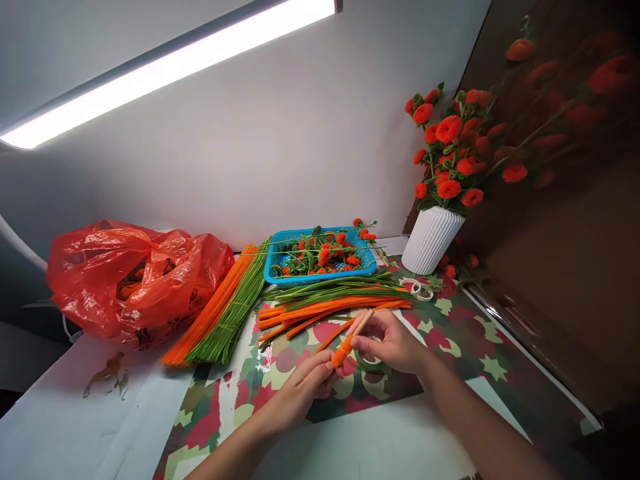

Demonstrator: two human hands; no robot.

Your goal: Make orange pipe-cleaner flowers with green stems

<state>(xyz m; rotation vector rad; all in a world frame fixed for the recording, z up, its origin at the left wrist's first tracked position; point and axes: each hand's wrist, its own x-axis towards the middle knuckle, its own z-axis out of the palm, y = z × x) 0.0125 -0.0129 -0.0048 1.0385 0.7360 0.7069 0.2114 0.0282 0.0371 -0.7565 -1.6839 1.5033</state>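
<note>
An orange pipe cleaner (343,351) is coiled around one end of a wooden stick (366,321), with a loose orange length reaching up and to the right beside it. My left hand (311,375) pinches the lower end of the coil between thumb and fingers. Closed on the stick just above the coil is my right hand (393,341). Under the right hand, a green tape roll (369,365) lies partly hidden on the patterned cover. Behind both hands are spread loose orange pipe cleaners (340,303) and green pipe cleaners (335,288).
A blue basket (271,267) holds several small orange flowers. To its left lie bundled orange and green pipe cleaners (227,327) and a red plastic bag (140,287). A white ribbed vase (433,240) of flowers stands right, near white tape rolls (417,289) and a dark reflective panel (550,267).
</note>
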